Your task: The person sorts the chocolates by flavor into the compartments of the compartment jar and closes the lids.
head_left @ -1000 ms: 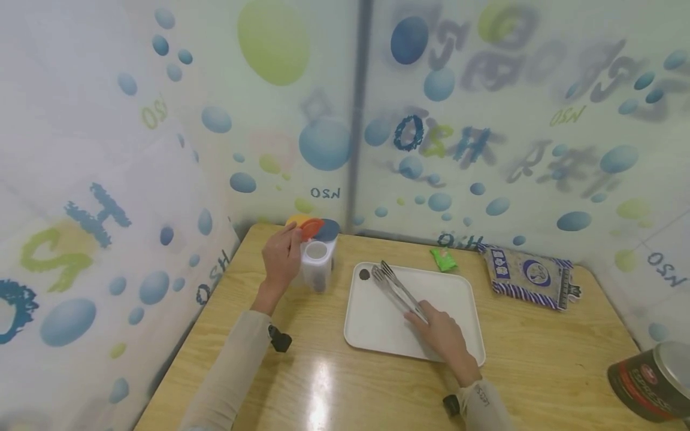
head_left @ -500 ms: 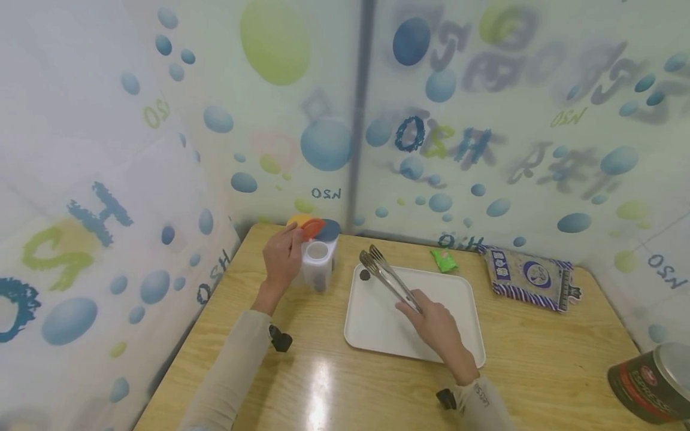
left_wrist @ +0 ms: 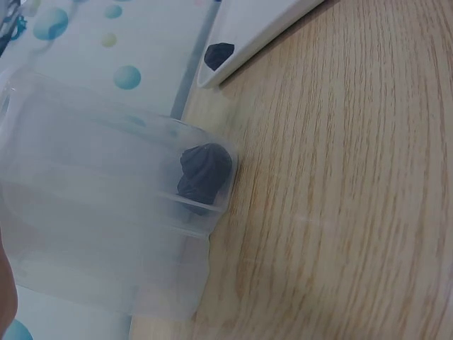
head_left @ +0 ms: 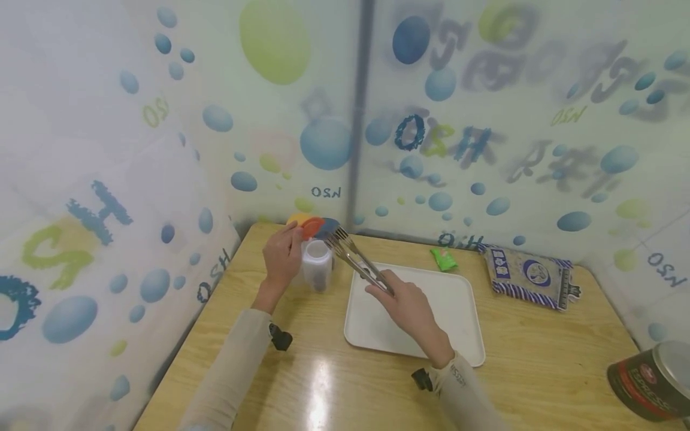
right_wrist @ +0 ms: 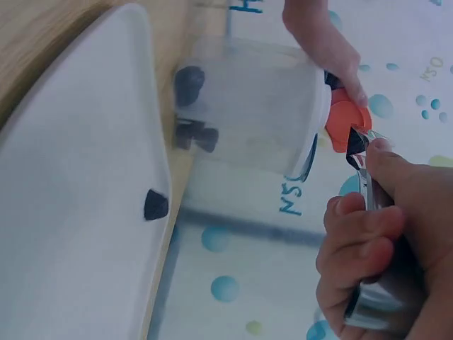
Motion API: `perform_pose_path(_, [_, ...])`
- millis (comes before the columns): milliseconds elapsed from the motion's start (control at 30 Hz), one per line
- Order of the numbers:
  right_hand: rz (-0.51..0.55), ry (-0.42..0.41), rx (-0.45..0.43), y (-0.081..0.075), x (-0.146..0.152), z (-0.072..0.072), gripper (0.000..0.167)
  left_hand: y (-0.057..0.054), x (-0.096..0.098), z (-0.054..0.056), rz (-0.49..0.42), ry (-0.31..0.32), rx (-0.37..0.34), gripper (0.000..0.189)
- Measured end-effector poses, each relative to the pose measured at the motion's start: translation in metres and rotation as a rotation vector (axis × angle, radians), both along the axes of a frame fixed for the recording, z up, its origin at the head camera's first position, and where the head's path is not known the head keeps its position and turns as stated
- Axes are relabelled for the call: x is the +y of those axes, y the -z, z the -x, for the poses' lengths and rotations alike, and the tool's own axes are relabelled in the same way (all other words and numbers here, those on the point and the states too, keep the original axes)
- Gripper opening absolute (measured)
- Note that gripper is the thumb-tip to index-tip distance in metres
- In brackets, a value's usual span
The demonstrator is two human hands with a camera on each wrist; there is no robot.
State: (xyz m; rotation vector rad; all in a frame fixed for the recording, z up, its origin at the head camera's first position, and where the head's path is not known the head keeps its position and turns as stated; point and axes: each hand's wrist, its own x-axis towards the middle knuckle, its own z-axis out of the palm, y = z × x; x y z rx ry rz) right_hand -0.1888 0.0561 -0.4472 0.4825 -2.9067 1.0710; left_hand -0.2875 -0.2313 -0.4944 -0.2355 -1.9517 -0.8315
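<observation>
My left hand (head_left: pixel 283 254) pinches the raised orange lid (head_left: pixel 311 228) of a clear compartment container (head_left: pixel 318 270), beside a yellow lid and a blue lid (head_left: pixel 329 226). One compartment's round mouth stands uncovered. Dark pieces (left_wrist: pixel 205 170) lie at the container's bottom. My right hand (head_left: pixel 406 302) grips metal tongs (head_left: pixel 356 260), their tips at the uncovered mouth's right edge in the head view. In the right wrist view something dark (right_wrist: pixel 357 142) shows at the tips; whether it is a held piece I cannot tell. Another dark piece (right_wrist: pixel 156 204) rests in the corner of the white tray (head_left: pixel 431 323).
A small green packet (head_left: pixel 444 260) lies behind the tray. To its right is a blue-and-white printed bag (head_left: pixel 530 275). A dark tin (head_left: pixel 649 383) stands at the table's right edge. Patterned walls (head_left: pixel 458 149) close off the back and left.
My right hand has lifted the tongs from over the tray and carried them left to the container. My left hand keeps its hold on the orange lid.
</observation>
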Motion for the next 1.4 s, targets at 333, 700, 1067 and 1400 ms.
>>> perform_pose_path(333, [-0.013, -0.061, -0.001, -0.004, -0.019, 0.006, 0.04, -0.001, 0.002, 0.001, 0.013, -0.019, -0.011, 0.047])
perform_pose_path(700, [-0.038, -0.058, -0.037, 0.005, -0.023, 0.01, 0.039, 0.001, 0.0, -0.001, 0.0, -0.023, 0.002, 0.047])
perform_pose_path(1067, [-0.032, -0.013, -0.066, 0.009, -0.006, 0.008, 0.044, 0.002, -0.001, 0.0, 0.01, -0.036, -0.003, 0.045])
perform_pose_path(1400, [-0.082, 0.083, -0.101, 0.018, 0.022, 0.013, 0.049, 0.0, 0.0, -0.002, 0.007, -0.025, -0.021, 0.047])
